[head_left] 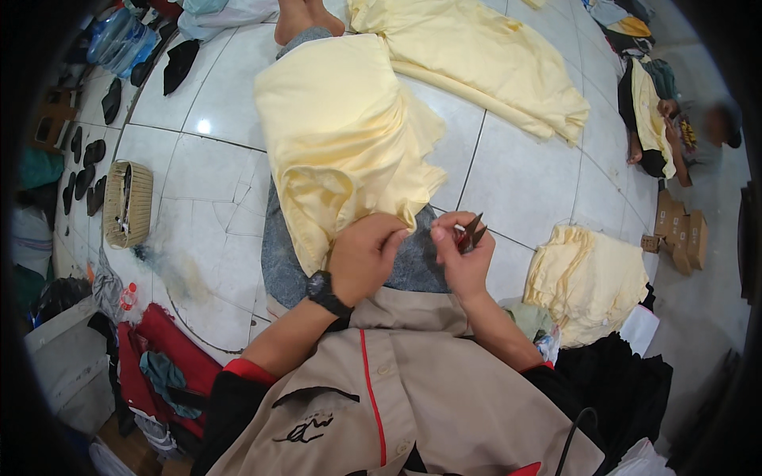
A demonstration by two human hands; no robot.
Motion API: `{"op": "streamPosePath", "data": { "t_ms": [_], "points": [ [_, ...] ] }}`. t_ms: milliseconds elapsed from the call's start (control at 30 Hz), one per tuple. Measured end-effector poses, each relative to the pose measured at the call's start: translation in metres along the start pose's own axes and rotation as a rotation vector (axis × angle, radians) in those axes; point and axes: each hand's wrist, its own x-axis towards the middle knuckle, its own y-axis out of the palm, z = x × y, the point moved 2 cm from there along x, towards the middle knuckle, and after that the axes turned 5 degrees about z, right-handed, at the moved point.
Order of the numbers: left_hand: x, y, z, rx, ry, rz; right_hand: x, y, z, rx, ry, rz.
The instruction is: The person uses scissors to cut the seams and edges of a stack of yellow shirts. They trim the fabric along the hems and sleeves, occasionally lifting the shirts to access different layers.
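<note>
A pale yellow cloth garment (333, 111) lies bunched over my outstretched legs in dark grey trousers (290, 242). With its fingers closed, my left hand (365, 254) pinches the near edge of this cloth; a black watch is on that wrist. Just to the right, a small gap away, my right hand (467, 266) holds a pair of thread snips (474, 232), their dark blades pointing up and away from me. The thumb and forefinger of that hand come together, and whether they also hold a thread is too small to tell.
More yellow cloth (492, 67) spreads across the tiled floor beyond. A folded yellow stack (587, 282) sits at my right beside black fabric (615, 381). On the left are a woven basket (128, 205), sandals (94, 152) and a red chair (163, 357). Another person (667, 119) sits far right near cardboard boxes (680, 230).
</note>
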Motion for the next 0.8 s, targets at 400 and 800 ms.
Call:
{"op": "streamPosePath", "data": {
  "t_ms": [400,800],
  "points": [
    [0.009,-0.064,0.009,-0.684,-0.368,0.122,0.014,0.034,0.009,0.257,0.302,0.194],
    [0.031,-0.085,0.031,-0.528,-0.308,-0.125,0.027,0.03,0.001,0.434,0.529,0.165]
  ]
}}
